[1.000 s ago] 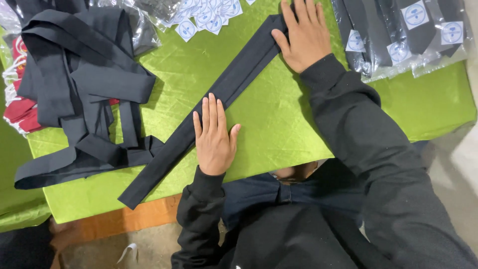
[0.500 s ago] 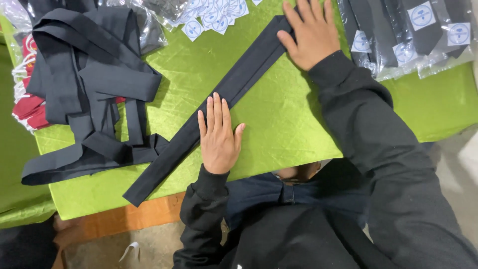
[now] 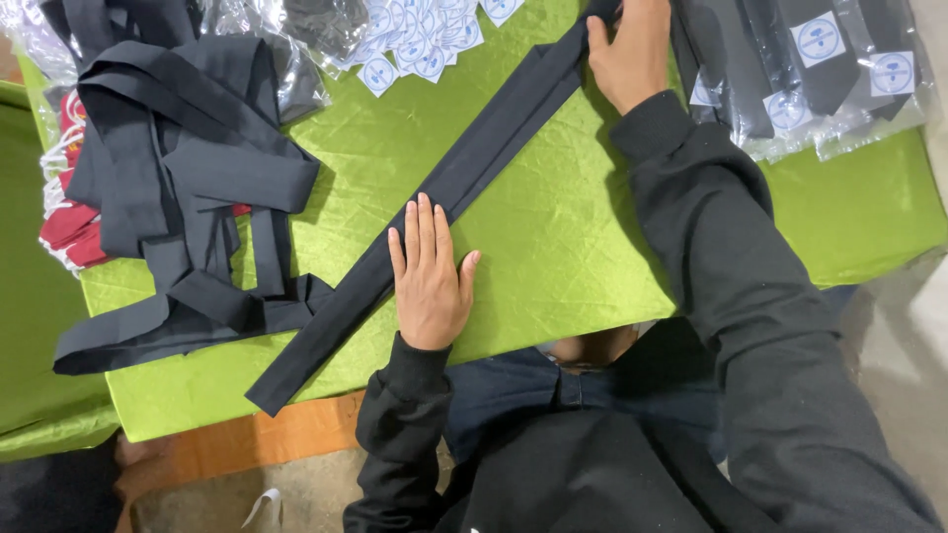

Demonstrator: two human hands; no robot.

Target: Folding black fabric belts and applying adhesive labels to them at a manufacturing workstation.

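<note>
A long black fabric strip (image 3: pixel 464 183) lies diagonally across a green tablecloth (image 3: pixel 553 237), from the lower left edge up to the top centre. My left hand (image 3: pixel 427 276) lies flat with fingers together, its fingertips resting on the strip near its middle. My right hand (image 3: pixel 627 49) presses down on the strip's far end, fingers spread over the cloth. Both arms wear black sleeves.
A loose heap of black fabric strips (image 3: pixel 188 188) sits at the left, over something red (image 3: pixel 69 222). Small white and blue labels (image 3: pixel 415 44) lie at the top. Clear bags with dark folded items (image 3: pixel 820 59) fill the top right. The table's front edge (image 3: pixel 247 449) is orange.
My left hand has stayed flat on the strip. My right hand has shifted slightly along the far end. The view has moved a little.
</note>
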